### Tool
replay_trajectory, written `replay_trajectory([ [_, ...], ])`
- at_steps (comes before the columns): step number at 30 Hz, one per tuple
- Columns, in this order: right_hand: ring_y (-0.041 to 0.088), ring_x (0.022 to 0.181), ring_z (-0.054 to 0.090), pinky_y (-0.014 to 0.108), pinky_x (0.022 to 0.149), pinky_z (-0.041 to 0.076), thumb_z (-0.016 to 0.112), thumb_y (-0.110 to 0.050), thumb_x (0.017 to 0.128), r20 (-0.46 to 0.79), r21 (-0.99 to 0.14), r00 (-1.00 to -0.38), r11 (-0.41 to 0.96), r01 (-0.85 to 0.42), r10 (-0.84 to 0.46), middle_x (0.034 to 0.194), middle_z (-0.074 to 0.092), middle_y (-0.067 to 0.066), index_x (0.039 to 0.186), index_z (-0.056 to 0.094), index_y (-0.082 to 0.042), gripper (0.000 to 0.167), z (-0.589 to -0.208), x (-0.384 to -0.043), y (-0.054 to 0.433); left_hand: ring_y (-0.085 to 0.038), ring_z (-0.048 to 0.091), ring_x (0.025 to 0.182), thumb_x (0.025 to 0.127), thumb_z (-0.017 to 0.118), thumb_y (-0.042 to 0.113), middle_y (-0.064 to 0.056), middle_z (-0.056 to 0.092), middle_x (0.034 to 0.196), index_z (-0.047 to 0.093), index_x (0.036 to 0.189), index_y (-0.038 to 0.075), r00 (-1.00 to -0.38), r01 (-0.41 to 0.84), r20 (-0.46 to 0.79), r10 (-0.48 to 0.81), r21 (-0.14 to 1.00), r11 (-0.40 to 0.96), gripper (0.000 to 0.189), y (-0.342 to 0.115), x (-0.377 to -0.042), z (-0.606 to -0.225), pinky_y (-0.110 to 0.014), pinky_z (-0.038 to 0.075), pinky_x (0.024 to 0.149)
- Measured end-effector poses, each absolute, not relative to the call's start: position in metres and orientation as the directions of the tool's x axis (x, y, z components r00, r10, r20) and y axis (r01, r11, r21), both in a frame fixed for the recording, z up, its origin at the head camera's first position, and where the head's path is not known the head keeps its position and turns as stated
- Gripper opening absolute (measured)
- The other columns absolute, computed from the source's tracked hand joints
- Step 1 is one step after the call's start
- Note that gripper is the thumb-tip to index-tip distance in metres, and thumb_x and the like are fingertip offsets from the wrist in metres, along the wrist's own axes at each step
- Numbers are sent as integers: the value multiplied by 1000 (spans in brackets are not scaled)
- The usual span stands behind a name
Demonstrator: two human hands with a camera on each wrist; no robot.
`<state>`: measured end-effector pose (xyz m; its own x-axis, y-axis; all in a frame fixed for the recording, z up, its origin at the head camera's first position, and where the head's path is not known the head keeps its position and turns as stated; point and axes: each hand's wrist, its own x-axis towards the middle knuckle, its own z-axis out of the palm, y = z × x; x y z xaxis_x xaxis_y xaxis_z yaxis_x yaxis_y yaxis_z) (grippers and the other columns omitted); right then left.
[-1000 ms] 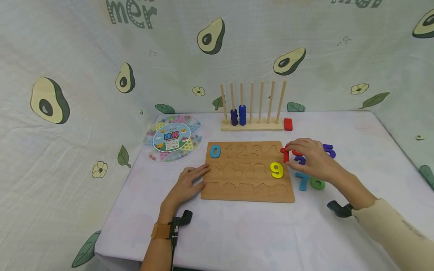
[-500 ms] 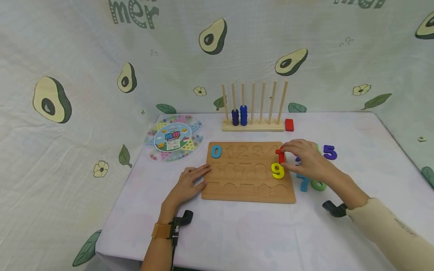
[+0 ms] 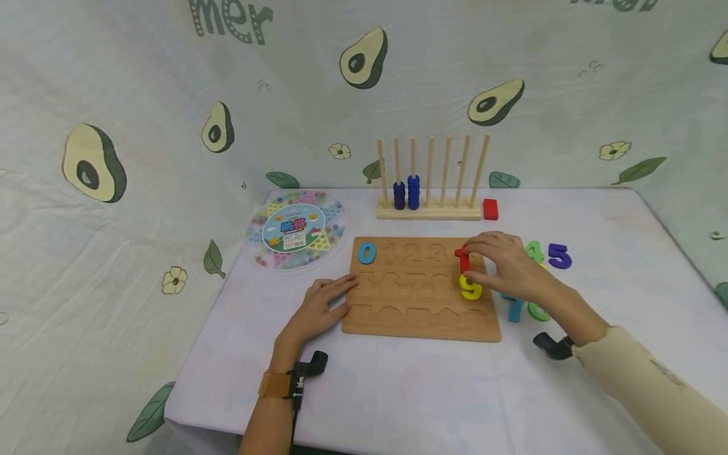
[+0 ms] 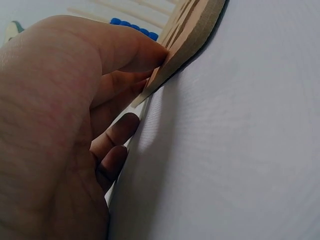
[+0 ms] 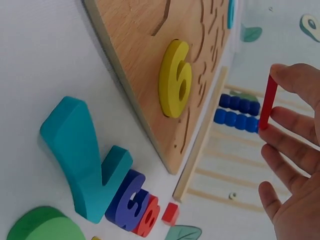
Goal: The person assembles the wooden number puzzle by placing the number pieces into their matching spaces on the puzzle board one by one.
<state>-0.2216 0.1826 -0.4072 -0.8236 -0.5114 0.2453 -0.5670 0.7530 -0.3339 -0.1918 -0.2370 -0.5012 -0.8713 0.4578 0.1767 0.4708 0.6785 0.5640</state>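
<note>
My right hand (image 3: 512,265) pinches a red number 1 (image 3: 463,259) between thumb and fingers, over the right part of the wooden number board (image 3: 421,333). Seen by the right wrist camera, the red piece is edge-on and held up off the board. A yellow number 9 (image 3: 471,288) sits on the board just below it, and a light blue 0 (image 3: 366,253) lies at the top left slot. Fingertips of my left hand (image 3: 315,313) rest on the board's left edge; the left wrist view shows them touching its rim (image 4: 187,55).
Right of the board lie a purple 5 (image 3: 560,256), green 4 (image 3: 534,251), blue 7 (image 3: 514,309), dark blue 3 (image 5: 116,210) and red piece (image 5: 146,217). A peg abacus (image 3: 429,213), red block (image 3: 490,209) and round game box (image 3: 294,229) stand behind.
My right hand has carried the red number 1 leftward from the board's right edge to above the yellow 9. My left hand has stayed at the board's left edge.
</note>
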Motion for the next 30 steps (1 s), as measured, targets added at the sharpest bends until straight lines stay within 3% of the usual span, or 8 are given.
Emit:
replay_trajectory([
  [22,37,132,40,63,105,25,83,-25,83,187,-353,-809,731,-584,-557,129,62,14,120,70,-7,43,-405,-242,150,-27,43,120,99,63,29,3,44,155,53,147,20,-864,489,197,464,555,673,50,-235,-192,-498,-51,32,97],
  [30,36,129,43,61,103,28,83,-25,82,228,-330,-773,699,-634,-592,127,64,13,118,71,-7,42,-407,-249,138,-27,43,120,99,63,28,4,43,156,52,148,21,-865,480,184,466,573,664,51,-237,-192,-498,-52,31,99],
])
